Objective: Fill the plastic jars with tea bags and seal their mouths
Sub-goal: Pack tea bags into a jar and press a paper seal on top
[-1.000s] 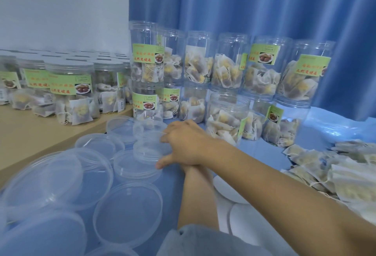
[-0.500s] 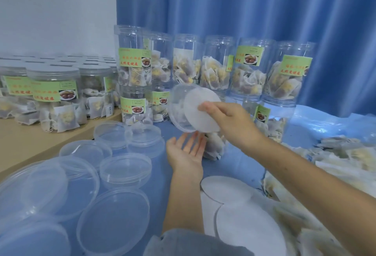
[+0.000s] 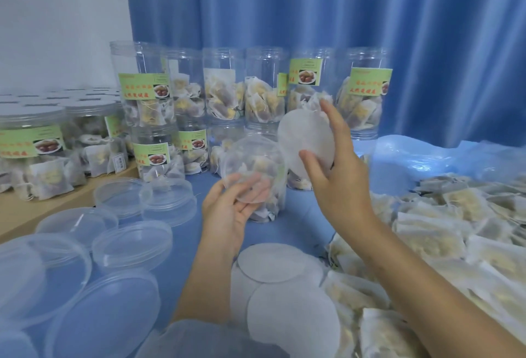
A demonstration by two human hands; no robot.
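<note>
Lid (image 3: pixel 252 169) pinched in my left hand (image 3: pixel 227 215), white seal disc (image 3: pixel 306 144) clamped in my right hand (image 3: pixel 336 175), both above the filled jar (image 3: pixel 270 204). I'd seat the disc flat inside, edges tucked evenly.

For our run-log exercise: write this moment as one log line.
step: lining lid | left hand: holds clear lid | right hand: holds white liner disc | disc: not yet in lid

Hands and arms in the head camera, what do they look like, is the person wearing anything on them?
Both hands, left and right, are bare: no gloves, rings or watch show. Both forearms are uncovered up to the frame's lower edge. The only clothing in view is a patch of grey-blue fabric at the bottom centre; whether it is a sleeve or another part of a garment cannot be told.
</note>
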